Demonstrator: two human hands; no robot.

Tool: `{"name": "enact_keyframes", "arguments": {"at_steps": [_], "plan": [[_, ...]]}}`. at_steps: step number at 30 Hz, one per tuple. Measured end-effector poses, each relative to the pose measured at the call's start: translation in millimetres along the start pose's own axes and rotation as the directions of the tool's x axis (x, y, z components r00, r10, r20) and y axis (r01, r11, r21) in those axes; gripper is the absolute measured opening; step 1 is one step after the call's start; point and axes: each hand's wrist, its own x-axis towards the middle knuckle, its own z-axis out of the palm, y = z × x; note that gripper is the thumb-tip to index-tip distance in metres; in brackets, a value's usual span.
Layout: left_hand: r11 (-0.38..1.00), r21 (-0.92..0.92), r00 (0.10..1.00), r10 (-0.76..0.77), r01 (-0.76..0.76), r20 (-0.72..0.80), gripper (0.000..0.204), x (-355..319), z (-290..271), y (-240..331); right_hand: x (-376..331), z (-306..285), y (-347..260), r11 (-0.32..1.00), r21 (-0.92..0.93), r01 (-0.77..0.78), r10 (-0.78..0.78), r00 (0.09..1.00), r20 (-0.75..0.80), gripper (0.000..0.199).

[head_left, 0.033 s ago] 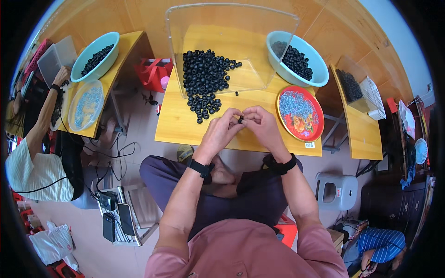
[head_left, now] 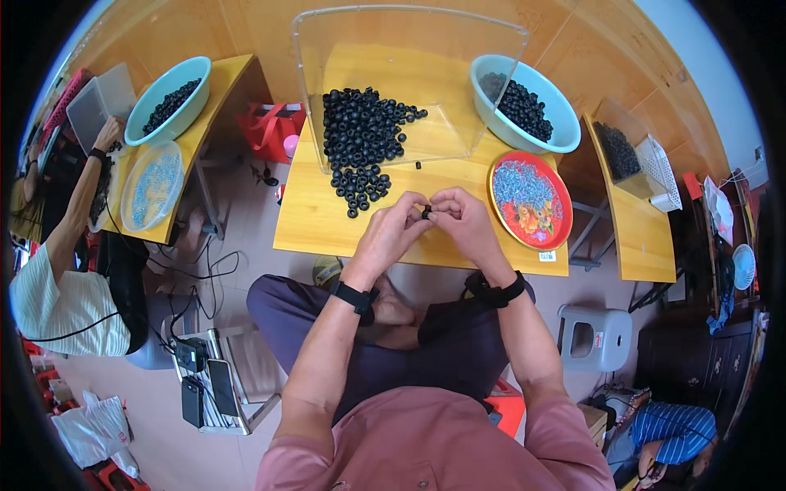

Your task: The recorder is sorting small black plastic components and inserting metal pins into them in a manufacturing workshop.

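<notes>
Over the front part of the wooden table (head_left: pixel 311 233), my left hand (head_left: pixel 386 235) and my right hand (head_left: pixel 467 227) meet fingertip to fingertip. Between them they pinch a small black round part (head_left: pixel 426 212), mostly covered by my fingers. A heap of black round parts with holes (head_left: pixel 360 135) lies to the left, spilling from a clear plastic box (head_left: pixel 409 155) tipped on its side. One loose small black piece (head_left: pixel 418 165) rests just beyond my fingers. Right of my right hand is a red floral tray (head_left: pixel 559 225) holding many small silvery pieces (head_left: pixel 524 184).
A light-blue basin (head_left: pixel 565 141) with black parts stands at the back right. To the left, a co-worker's arm (head_left: pixel 75 196) reaches over another table with a similar basin (head_left: pixel 201 78). A grey stool (head_left: pixel 610 335) is at right, a metal stand with phones (head_left: pixel 219 385) at lower left.
</notes>
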Motion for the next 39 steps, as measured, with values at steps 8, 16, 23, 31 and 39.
{"name": "enact_keyframes", "arguments": {"at_steps": [8, 16, 23, 31, 39], "plan": [[0.968, 0.244, 0.997, 0.049, -0.064, 0.066, 0.029, 1.6, -1.4, 7.0, 4.4, -19.2, -6.1, 0.991, 0.002, -0.133, 0.13, 0.975, 0.18, 0.011], [0.897, 0.389, 0.975, 0.163, -0.21, 0.152, 0.031, 2.1, 4.5, 5.4, 3.5, -27.1, -3.4, 0.979, -0.026, -0.201, 0.202, 0.951, 0.235, 0.009], [0.883, 0.408, 0.971, 0.186, -0.232, 0.15, 0.033, 0.9, 6.6, 8.5, 3.5, -25.9, 3.1, 0.973, -0.011, -0.231, 0.226, 0.941, 0.252, 0.009], [0.89, 0.403, 0.977, 0.199, -0.214, 0.079, 0.03, -2.0, 12.9, -6.9, 4.9, -19.5, -5.3, 0.956, -0.038, -0.29, 0.29, 0.922, 0.256, 0.009], [0.924, 0.344, 0.986, 0.159, -0.169, 0.056, 0.036, -8.8, 2.3, 8.9, 19.7, -61.0, -40.5, 0.91, -0.324, -0.259, 0.323, 0.933, 0.161, 0.011]]}}
